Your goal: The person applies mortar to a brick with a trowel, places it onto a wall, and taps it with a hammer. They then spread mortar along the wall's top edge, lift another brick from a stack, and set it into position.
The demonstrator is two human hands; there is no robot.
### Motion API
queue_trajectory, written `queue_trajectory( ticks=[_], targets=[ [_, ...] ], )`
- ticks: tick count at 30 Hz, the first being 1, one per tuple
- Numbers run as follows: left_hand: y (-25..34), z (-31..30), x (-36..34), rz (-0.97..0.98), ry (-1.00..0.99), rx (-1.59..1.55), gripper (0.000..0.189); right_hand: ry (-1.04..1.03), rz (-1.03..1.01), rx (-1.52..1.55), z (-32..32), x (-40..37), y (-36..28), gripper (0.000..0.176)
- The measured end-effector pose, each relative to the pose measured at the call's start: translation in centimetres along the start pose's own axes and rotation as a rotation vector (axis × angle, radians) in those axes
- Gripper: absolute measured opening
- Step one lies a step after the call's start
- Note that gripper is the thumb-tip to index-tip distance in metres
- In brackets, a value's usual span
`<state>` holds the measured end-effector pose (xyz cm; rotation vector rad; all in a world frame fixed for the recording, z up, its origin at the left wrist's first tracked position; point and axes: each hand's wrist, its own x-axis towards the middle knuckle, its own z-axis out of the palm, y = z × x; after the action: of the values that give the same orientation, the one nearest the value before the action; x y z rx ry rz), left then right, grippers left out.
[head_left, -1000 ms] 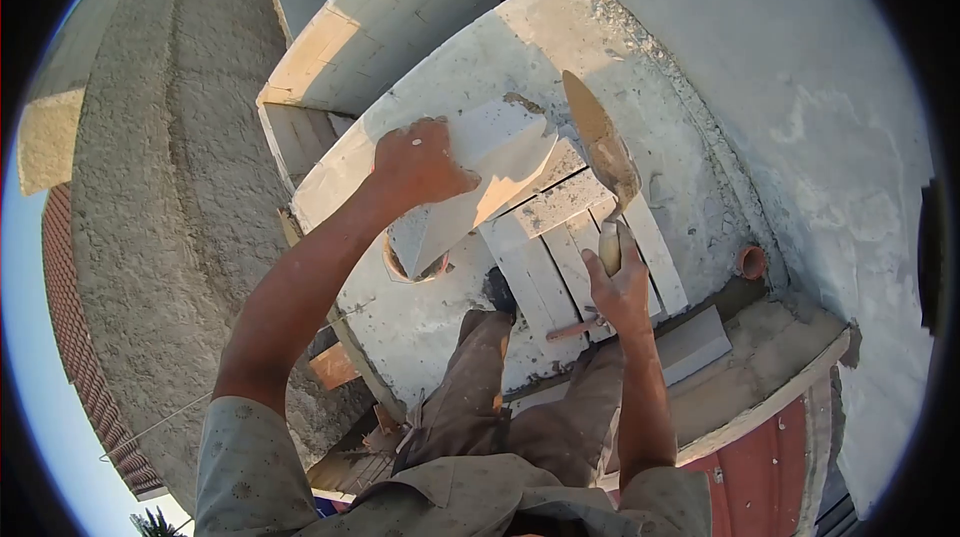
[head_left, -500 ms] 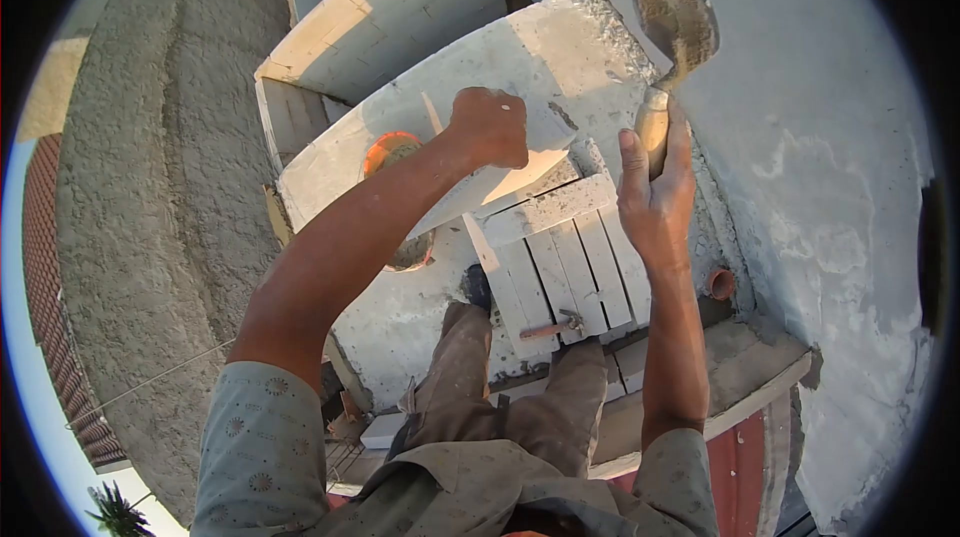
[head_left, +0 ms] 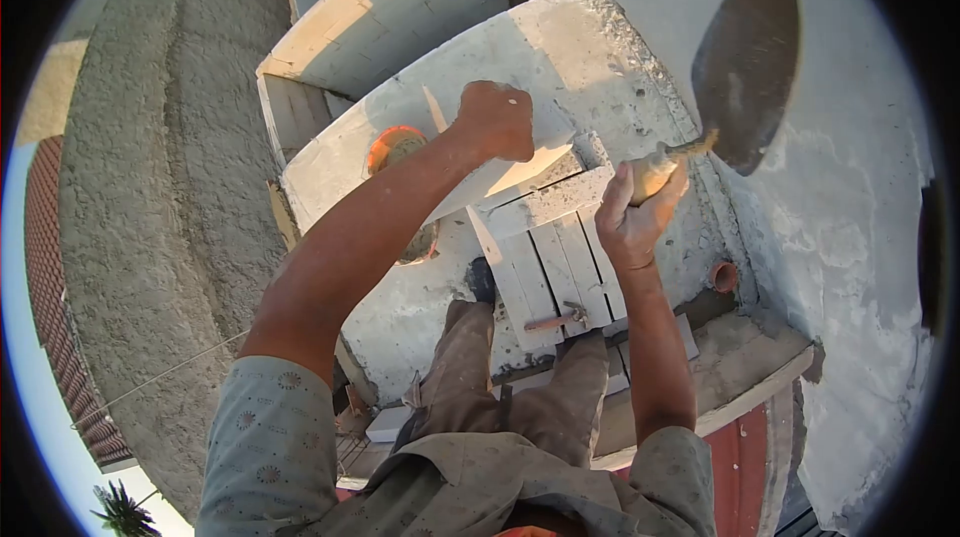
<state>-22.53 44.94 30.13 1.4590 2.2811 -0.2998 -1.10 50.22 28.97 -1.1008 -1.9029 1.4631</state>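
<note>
My right hand is wrapped round the wooden handle of a trowel. The dark, pointed oval blade stands beyond the hand, in front of the smooth grey wall, with a little mortar near its neck. My left hand is closed in a fist over a pale flat surface, left of the trowel; whatever its fingers hold is hidden beneath it. Below my left forearm, partly covered by it, is an orange-rimmed bucket with grey mortar inside.
A slatted wooden platform bears a hammer-like tool. To its right a short orange pipe sticks up by the wall. A rough concrete ledge runs behind, with a block-lined recess beyond. Rough plaster covers the left side.
My right hand has moved down and slightly left. The trowel blade has swung right and turned; the thick mortar seen on it earlier no longer shows. My left hand has barely moved.
</note>
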Motion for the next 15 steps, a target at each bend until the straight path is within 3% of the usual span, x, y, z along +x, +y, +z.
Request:
queue_trajectory(
  ticks=[1, 2, 4, 6, 8, 10, 11, 15],
  targets=[
    [0.0, 0.5, -0.2, 0.009, 0.041, -0.004, 0.02, -0.214, 0.054, -0.263, 1.4, -0.8, 5.7, 0.056],
    [0.1, 0.6, -0.4, 0.014, 0.097, -0.008, 0.02, -0.424, 0.094, -0.531, 2.1, -0.3, 5.8, 0.056],
    [-0.8, 0.0, 1.3, 0.005, 0.097, 0.027, 0.029, -0.28, -0.026, -0.407, 2.0, 1.0, 6.6, 0.056],
    [-0.1, -0.3, 0.2, -0.013, -0.133, 0.061, 0.048, -0.163, -0.033, -0.284, 1.0, -0.2, 1.4, 0.057],
    [0.2, -1.0, 0.0, -0.038, -0.192, 0.058, 0.049, 0.088, -0.15, -0.124, 0.7, -0.4, -1.5, 0.058],
    [0.1, -0.6, -0.1, -0.039, -0.153, 0.062, 0.047, -0.289, 0.023, -0.518, 2.1, 0.0, 5.4, 0.058],
    [0.3, -0.4, -0.5, -0.028, -0.146, 0.08, 0.047, -0.47, 0.102, -0.714, 2.3, 0.5, 4.9, 0.058],
    [0.0, -0.5, 0.0, -0.034, -0.084, 0.101, 0.046, -0.147, -0.027, -0.302, 0.7, 0.9, 1.0, 0.057]
  ],
)
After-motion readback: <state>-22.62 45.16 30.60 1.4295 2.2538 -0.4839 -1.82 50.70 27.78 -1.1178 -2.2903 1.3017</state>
